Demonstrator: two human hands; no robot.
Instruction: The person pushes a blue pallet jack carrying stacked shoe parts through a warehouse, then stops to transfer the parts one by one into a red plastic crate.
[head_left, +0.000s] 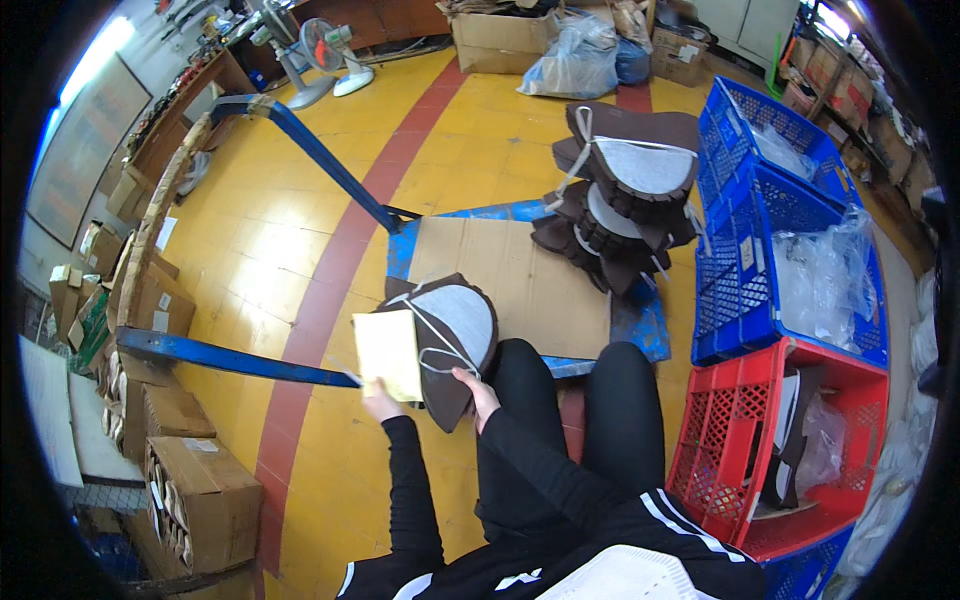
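My left hand (379,401) grips the lower edge of a pale yellow sheet of paper (388,352). Behind the paper is a bundle of flat dark brown cut pieces (470,318), the top one partly light grey, tied with white cord. At the bundle's near side, my right hand (480,397) is closed on its edge by the cord; the fingertips are partly hidden. Similar tied bundles (632,160) are piled at the far right of a blue platform cart (640,335) with a cardboard sheet (500,265) on its deck.
Blue plastic crates (735,270) and a red crate (722,440) line my right side. The cart's blue frame bar (240,357) reaches left. Cardboard boxes (205,500) stand at the lower left, plastic bags (575,60) and fans (345,60) at the back.
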